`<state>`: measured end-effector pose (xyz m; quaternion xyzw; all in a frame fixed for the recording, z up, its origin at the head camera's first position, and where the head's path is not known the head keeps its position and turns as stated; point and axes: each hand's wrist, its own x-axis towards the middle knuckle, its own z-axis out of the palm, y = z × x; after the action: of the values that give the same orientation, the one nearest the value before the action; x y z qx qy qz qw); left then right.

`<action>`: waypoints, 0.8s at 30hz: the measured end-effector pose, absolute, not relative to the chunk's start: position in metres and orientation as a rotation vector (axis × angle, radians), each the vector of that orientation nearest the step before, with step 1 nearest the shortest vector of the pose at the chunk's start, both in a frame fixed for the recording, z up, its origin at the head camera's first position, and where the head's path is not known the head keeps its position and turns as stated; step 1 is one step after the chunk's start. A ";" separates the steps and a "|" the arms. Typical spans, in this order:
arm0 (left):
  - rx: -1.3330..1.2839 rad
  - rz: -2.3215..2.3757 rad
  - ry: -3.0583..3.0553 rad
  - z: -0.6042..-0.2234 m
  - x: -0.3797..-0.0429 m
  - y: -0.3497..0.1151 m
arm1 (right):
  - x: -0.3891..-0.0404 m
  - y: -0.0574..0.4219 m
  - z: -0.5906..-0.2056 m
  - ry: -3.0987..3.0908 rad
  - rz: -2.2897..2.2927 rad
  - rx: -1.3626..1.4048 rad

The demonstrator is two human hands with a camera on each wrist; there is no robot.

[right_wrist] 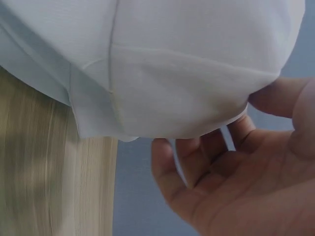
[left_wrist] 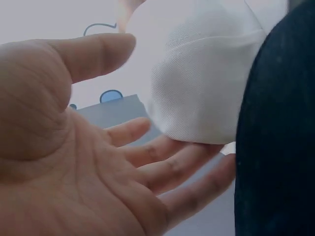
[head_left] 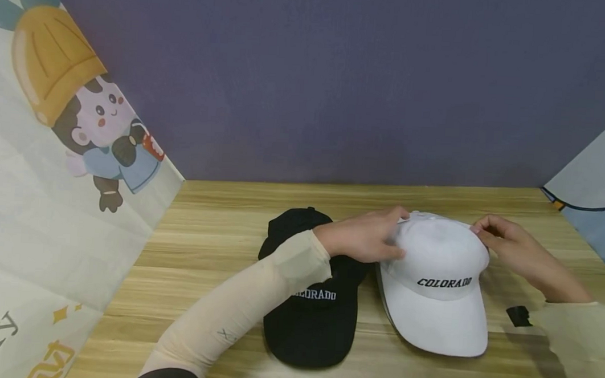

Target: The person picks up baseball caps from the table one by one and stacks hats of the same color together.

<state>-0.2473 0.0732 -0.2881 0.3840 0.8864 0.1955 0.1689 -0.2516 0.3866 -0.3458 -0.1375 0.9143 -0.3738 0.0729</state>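
Note:
A white baseball cap [head_left: 439, 264] with black "COLORADO" lettering sits on the wooden table, brim toward me. A second pale edge shows under its brim; what it belongs to is mostly hidden. My left hand [head_left: 364, 235] is at the cap's left side, thumb and fingers spread; in the left wrist view its fairly straight fingers [left_wrist: 184, 169] reach the crown's lower edge. At the cap's back right my right hand [head_left: 517, 251] pinches the edge, thumb on the outside and curled fingers beneath, as the right wrist view shows. A black "COLORADO" cap [head_left: 310, 326] lies to the left, partly behind my left forearm.
The wooden table [head_left: 191, 263] meets a dark blue-grey wall [head_left: 338, 88] at the back. Cartoon-printed sheets [head_left: 19, 208] stand on the left and right. A small black object [head_left: 519, 315] shows beside my right sleeve. In the left wrist view, dark fabric [left_wrist: 278, 147] fills the right side.

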 end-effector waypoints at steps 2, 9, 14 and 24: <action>1.091 0.514 2.513 -0.288 -0.248 0.072 | -0.252 0.388 -0.346 2.742 -1.110 -0.396; 0.988 0.500 2.470 -0.286 -0.249 0.067 | -0.255 0.392 -0.348 2.753 -1.111 -0.387; 0.944 0.531 2.512 -0.282 -0.248 0.064 | -0.256 0.394 -0.349 2.745 -1.087 -0.366; 1.013 0.442 2.442 -0.281 -0.248 0.064 | -0.257 0.398 -0.347 2.711 -1.044 -0.300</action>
<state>-0.2478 0.0645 -0.2809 0.3679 0.8870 0.1606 0.2283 -0.2568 0.3981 -0.3468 -0.1022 0.9226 -0.3554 0.1102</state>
